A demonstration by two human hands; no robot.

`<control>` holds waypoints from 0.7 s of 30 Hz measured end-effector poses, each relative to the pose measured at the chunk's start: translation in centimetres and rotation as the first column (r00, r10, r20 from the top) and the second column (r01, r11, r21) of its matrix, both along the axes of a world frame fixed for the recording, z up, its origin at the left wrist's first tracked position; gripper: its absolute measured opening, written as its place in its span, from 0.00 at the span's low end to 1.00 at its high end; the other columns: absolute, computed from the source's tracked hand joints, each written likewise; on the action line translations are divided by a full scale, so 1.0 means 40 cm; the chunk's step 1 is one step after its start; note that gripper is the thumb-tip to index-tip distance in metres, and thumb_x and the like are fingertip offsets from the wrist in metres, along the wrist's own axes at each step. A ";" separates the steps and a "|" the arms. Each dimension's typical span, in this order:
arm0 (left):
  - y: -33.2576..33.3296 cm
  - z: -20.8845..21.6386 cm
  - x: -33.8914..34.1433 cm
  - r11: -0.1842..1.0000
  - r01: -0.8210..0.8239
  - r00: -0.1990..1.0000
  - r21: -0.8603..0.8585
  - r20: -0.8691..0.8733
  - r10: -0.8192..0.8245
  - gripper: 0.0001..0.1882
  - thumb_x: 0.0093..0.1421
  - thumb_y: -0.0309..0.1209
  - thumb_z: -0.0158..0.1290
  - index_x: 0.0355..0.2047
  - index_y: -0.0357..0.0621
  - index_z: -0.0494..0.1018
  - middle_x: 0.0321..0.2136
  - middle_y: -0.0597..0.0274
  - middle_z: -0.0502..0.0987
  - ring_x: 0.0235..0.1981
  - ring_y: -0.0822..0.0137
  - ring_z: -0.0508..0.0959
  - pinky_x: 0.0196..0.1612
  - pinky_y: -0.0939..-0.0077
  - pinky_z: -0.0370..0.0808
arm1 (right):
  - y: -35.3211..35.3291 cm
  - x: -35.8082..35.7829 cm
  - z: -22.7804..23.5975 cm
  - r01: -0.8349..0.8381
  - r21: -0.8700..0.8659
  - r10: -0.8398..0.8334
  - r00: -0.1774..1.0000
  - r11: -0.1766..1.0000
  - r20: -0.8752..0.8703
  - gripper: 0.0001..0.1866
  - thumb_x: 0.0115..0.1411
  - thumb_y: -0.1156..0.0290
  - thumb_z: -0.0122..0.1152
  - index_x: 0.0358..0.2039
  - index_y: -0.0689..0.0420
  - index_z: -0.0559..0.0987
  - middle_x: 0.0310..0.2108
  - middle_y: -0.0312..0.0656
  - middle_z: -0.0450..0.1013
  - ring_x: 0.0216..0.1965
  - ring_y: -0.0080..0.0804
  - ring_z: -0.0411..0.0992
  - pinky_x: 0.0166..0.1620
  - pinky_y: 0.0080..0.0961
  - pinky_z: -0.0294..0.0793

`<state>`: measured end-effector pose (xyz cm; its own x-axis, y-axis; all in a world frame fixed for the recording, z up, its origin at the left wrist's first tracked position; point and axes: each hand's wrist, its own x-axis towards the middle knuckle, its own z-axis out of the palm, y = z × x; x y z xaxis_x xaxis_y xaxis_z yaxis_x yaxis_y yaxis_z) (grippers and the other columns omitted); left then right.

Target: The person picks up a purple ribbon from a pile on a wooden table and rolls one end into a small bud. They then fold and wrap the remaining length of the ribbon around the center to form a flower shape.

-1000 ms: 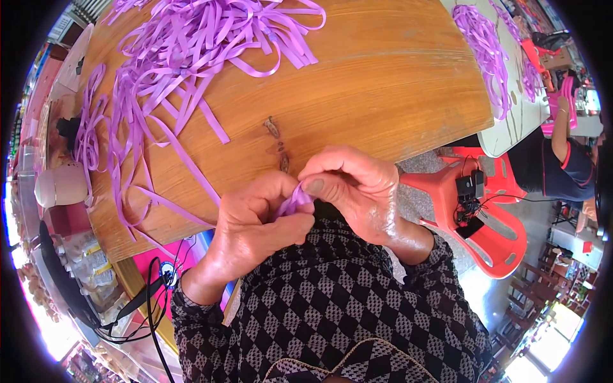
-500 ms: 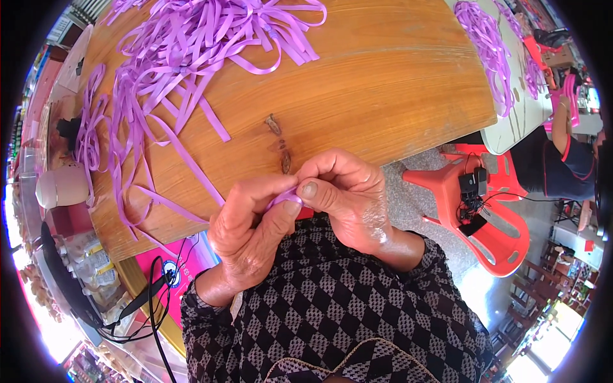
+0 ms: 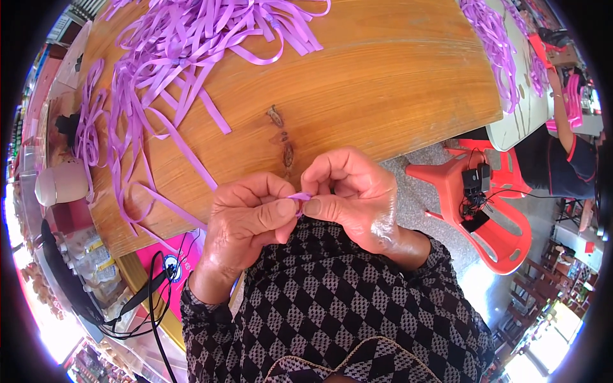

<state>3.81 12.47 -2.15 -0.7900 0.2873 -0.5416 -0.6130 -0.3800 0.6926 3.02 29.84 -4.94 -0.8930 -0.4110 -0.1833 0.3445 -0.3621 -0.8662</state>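
Both my hands meet in front of my chest, just off the near edge of the wooden table (image 3: 383, 96). Between the fingertips runs a short piece of purple ribbon (image 3: 299, 196). My left hand (image 3: 252, 214) pinches it with thumb and forefinger, its other fingers curled. From the other side my right hand (image 3: 351, 198) pinches the same piece between thumb and forefinger. Most of this piece is hidden by the fingers. A large tangled heap of purple ribbons (image 3: 198, 32) lies on the far left of the table, with loose strands trailing toward my left hand.
A white table (image 3: 533, 108) with more purple ribbons (image 3: 488, 38) adjoins at the right. Red plastic chairs (image 3: 504, 236) stand below it, one carrying black devices and cables (image 3: 472, 198). A person in dark clothes (image 3: 565, 163) is at far right. Black cables (image 3: 156, 293) hang at left.
My left thumb and fingers have shifted upward on the ribbon, and a small purple loop now shows between the fingertips. The co-worker's arm at the right has reached farther up over the white table.
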 end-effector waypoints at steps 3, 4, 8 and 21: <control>0.000 -0.010 0.007 0.998 -0.026 0.999 0.049 0.026 0.024 0.09 0.56 0.28 0.54 0.31 0.33 0.70 0.16 0.63 0.70 0.14 0.79 0.65 0.14 0.90 0.53 | -0.001 0.001 -0.009 0.041 0.007 -0.040 0.994 0.999 -0.104 0.15 0.51 0.84 0.61 0.39 0.62 0.69 0.35 0.41 0.69 0.33 0.21 0.66 0.36 0.16 0.68; -0.001 -0.013 0.009 0.998 -0.027 0.999 0.049 0.027 0.026 0.09 0.56 0.28 0.54 0.31 0.33 0.70 0.16 0.63 0.70 0.14 0.79 0.65 0.14 0.90 0.53 | 0.001 0.001 -0.015 0.047 0.034 -0.037 0.971 0.998 -0.236 0.14 0.51 0.82 0.61 0.39 0.62 0.70 0.36 0.42 0.69 0.34 0.22 0.66 0.37 0.17 0.67; 0.001 -0.010 0.008 0.996 -0.082 0.996 0.040 0.030 0.081 0.09 0.57 0.29 0.53 0.32 0.33 0.70 0.17 0.62 0.71 0.13 0.79 0.65 0.13 0.90 0.53 | 0.013 -0.004 -0.001 0.033 0.235 0.083 0.880 0.971 -0.468 0.13 0.52 0.79 0.61 0.39 0.62 0.72 0.38 0.43 0.69 0.36 0.25 0.66 0.40 0.20 0.66; 0.035 0.000 0.022 0.985 -0.143 0.975 -0.091 -0.183 0.125 0.08 0.57 0.27 0.53 0.33 0.34 0.69 0.22 0.63 0.74 0.18 0.78 0.70 0.20 0.90 0.64 | 0.008 0.000 0.006 0.138 0.295 0.037 0.855 0.945 -0.517 0.06 0.54 0.81 0.58 0.34 0.64 0.74 0.36 0.43 0.70 0.36 0.26 0.68 0.38 0.20 0.68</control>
<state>4.69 13.88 -2.14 -0.9031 0.1220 -0.4118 -0.4263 -0.3711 0.8249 3.03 30.18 -4.69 -0.9118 -0.3623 0.1934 -0.1885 -0.0493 -0.9808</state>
